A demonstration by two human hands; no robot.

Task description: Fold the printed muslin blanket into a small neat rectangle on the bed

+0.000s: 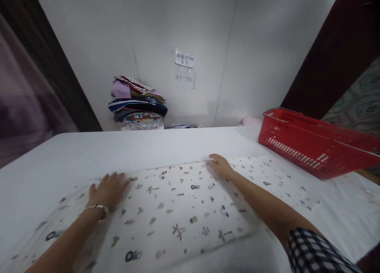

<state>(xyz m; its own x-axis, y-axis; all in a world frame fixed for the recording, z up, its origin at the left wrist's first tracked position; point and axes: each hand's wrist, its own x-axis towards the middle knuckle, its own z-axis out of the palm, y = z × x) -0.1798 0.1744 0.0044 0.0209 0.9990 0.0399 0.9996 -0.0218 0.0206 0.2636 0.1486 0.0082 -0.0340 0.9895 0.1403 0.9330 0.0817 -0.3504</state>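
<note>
A white cloth (pixel 166 209) printed with small leaves, rainbows and other figures lies spread across the white table. My left hand (pixel 108 189) rests flat on the cloth near its far edge, fingers spread, a bracelet at the wrist. At the far edge farther right, my right hand (pixel 219 165) touches the cloth with its fingers bent at the border. Whether those fingertips pinch the fabric cannot be made out. Part of the cloth is hidden under both forearms.
A red plastic basket (pixel 314 142) stands on the table's right side. Behind the table's far edge rises a stack of folded cloths (pixel 139 102) against the pale wall. Two paper labels (pixel 184 69) hang on that wall. Dark curtain-like fabric (pixel 26 75) is at the left.
</note>
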